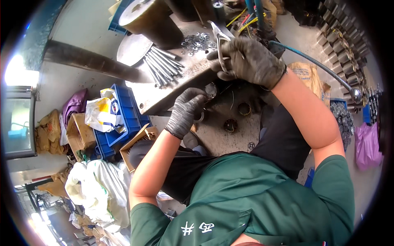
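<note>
My right hand (252, 61), in a dark grey work glove, is closed around silver pliers (221, 36). Their jaws point up and left, and one curved handle shows by my fingers. Lower and to the left, my left hand (186, 112), gloved the same way, pinches a small round metal part (210, 90) at the bench's near edge; its far side is hard to make out. Beyond the hands lie a bundle of metal rods (162, 67) and a heap of small metal rings (198, 43) on the metal bench (160, 96).
A large metal cylinder (158, 26) stands at the back of the bench. Blue crates (131, 110) and a cardboard box (82, 133) are at the left. Two ring-shaped parts lie on the floor below, including one dark ring (230, 125). Stacked metal cylinders (344, 53) line the right side.
</note>
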### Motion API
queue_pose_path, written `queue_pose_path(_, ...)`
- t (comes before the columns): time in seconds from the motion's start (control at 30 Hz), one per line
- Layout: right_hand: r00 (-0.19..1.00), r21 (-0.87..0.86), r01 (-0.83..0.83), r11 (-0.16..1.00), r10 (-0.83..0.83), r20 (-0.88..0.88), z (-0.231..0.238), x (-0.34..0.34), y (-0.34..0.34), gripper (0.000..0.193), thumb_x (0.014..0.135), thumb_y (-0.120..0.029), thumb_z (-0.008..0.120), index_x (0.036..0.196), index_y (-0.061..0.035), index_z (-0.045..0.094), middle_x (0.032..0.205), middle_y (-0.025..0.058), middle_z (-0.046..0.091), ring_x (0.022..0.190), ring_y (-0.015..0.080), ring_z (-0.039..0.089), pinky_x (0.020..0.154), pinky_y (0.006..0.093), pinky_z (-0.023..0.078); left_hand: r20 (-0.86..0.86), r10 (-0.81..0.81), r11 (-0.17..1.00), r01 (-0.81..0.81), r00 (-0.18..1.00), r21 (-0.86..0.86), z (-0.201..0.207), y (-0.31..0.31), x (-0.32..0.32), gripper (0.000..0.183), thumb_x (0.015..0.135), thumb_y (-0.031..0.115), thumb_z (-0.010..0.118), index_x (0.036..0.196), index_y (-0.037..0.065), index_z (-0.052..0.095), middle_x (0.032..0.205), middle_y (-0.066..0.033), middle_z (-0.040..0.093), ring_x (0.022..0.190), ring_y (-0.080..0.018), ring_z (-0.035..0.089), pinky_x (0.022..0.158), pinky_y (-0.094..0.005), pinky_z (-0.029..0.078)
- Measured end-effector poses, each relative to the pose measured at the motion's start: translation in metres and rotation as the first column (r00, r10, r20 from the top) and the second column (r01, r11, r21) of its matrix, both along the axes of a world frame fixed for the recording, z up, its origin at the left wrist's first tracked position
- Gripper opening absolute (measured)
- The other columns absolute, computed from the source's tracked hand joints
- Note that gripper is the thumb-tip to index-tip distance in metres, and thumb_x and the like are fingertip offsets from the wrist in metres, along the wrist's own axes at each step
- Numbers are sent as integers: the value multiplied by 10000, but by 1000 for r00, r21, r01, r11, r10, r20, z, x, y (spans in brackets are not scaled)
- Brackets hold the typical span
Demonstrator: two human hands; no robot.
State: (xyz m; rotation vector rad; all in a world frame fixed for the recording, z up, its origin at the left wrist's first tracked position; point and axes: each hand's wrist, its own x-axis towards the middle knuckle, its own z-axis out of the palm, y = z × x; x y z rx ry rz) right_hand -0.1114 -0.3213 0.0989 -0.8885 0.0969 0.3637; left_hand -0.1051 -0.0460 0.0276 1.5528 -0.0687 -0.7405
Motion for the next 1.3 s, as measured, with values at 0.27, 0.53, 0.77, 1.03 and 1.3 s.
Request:
queue_pose_path(0.27,663,-781,588,212,428,615,-5,-21,25,710,696,-51,731,1397,-83,623,1124,195,660,1046,375,642,949,429,536,-258,205,848,-303,944,-436,13,16,15,173,999,119,669,1134,83,567,1025,-113,716,817,-210,719,685,-324,595)
queue_pose_path(0.53,446,-647,754,113,635,631,-1,-18,44,610,653,-40,703,1258,-104,737,1018,139,651,976,359,615,851,458,510,-354,220,749,-390,909,-536,10,32,22,199,1057,193,544,1214,103,460,1140,-163,668,975,-302,691,761,-358,590)
queue_pose_path(0.77,477,-710,690,142,649,593,-8,-9,52,618,659,-33,730,1272,-111,730,1050,146,658,1009,367,624,873,474,515,-305,223,762,-360,926,-538,8,35,22,287,1012,157,601,1240,85,441,1122,-175,626,908,-271,690,734,-349,597)
queue_pose_path(1.03,498,-716,689,113,644,581,-9,-8,58,647,670,-31,732,1310,-130,710,1108,162,663,1046,373,631,895,462,532,-366,286,743,-446,886,-499,17,33,17,275,1007,88,584,1241,63,442,1046,-144,629,863,-237,696,684,-315,603)
queue_pose_path(1.3,500,-721,683,119,643,580,-12,-7,57,645,677,-25,723,1312,-140,716,1127,140,655,1048,357,627,890,451,535,-360,272,732,-435,892,-524,21,31,18,213,992,61,632,1151,61,491,995,-114,639,812,-225,694,649,-312,591)
